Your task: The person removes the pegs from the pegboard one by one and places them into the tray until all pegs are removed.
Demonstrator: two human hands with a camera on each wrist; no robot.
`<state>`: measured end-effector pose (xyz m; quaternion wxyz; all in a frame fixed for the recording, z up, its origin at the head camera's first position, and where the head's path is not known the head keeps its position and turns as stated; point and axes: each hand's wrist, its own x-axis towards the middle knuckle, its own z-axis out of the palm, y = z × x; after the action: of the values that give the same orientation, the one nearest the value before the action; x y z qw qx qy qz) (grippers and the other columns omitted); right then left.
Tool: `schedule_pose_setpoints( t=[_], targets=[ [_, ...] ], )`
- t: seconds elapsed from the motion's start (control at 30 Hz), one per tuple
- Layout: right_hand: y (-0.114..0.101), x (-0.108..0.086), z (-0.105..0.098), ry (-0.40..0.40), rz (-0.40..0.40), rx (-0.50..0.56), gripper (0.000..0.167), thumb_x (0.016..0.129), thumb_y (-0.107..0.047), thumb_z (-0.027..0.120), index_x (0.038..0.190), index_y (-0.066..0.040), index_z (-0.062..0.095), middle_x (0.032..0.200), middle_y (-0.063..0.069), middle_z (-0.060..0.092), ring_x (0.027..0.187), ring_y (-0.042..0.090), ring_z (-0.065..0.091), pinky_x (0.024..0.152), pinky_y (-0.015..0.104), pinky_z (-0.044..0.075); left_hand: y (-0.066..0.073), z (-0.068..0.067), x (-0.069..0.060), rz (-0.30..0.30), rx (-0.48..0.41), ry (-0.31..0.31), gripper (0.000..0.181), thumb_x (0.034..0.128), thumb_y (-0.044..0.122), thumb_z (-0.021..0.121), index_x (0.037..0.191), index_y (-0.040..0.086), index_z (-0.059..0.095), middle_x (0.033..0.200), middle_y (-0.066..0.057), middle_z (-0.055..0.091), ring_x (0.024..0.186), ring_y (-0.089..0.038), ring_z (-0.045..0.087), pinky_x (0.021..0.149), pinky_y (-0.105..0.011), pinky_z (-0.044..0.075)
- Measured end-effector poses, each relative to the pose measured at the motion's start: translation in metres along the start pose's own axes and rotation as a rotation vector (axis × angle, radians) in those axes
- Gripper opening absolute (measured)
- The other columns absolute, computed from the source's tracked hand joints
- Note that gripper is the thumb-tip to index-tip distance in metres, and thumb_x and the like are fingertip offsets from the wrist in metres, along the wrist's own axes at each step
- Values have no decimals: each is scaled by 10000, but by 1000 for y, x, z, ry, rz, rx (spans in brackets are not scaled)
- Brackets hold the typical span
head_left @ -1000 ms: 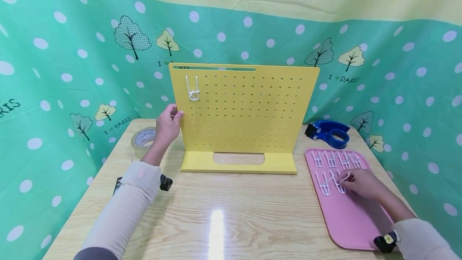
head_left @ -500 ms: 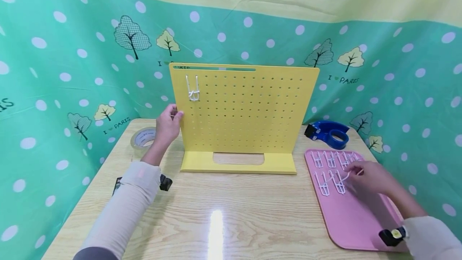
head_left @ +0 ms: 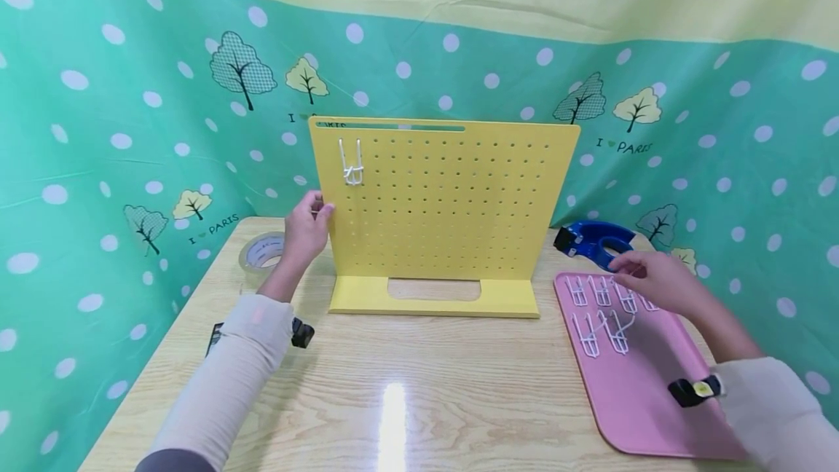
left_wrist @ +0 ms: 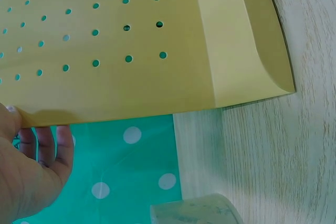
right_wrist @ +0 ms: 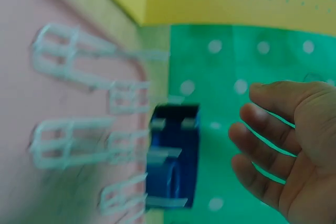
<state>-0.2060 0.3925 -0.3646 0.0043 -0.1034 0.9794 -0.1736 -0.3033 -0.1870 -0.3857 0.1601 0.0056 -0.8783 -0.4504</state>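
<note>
My left hand (head_left: 306, 230) grips the left edge of a yellow pegboard (head_left: 432, 202), thumb in front and fingers behind, as the left wrist view shows. One white wire hook (head_left: 352, 166) hangs at the board's upper left. Several more white hooks (head_left: 588, 337) lie in two rows on a pink tray (head_left: 649, 406) at the right. Above the tray's far end is my right hand (head_left: 658, 279), near a blue tape dispenser (head_left: 590, 239). Its fingers (right_wrist: 262, 142) are loosely bent, holding nothing in the right wrist view. It partly covers the dispenser and some hooks.
A roll of clear tape (head_left: 261, 252) lies left of the pegboard, beside my left forearm. The board stands on its own yellow foot (head_left: 432, 306) on the wooden table (head_left: 459, 384). A green dotted curtain (head_left: 419, 64) hangs behind and at both sides.
My right hand has let go of a white hook on the tray and lifted away toward the blue dispenser. The left hand and the pegboard have stayed in place.
</note>
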Motion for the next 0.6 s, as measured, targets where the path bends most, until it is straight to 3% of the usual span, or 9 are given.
schedule_pose_setpoints(
  t=[0.2,0.37,0.6],
  targets=[
    [-44,27,-6,3,-1,-5,266,984,-219,661,1206,-78,701,1016,100,736,879,226,648,731,359,567,1,0,0,5,-7,0,270,1072,245,516,1230,34,573,1147,-217,670,1007,-367,643,855,-477,583],
    [-80,52,-6,52,-85,-14,233,985,-185,663,1188,-80,709,992,81,738,873,221,656,748,378,576,-1,2,1,7,-6,2,246,1068,235,524,1205,37,573,1134,-210,674,1005,-364,645,849,-472,583],
    [-130,84,-5,158,-222,51,216,975,-141,668,1168,-57,714,978,92,744,910,245,692,782,417,610,-1,3,2,3,-2,6,243,1070,232,518,1208,40,575,1139,-206,676,1024,-369,652,852,-482,590]
  ],
)
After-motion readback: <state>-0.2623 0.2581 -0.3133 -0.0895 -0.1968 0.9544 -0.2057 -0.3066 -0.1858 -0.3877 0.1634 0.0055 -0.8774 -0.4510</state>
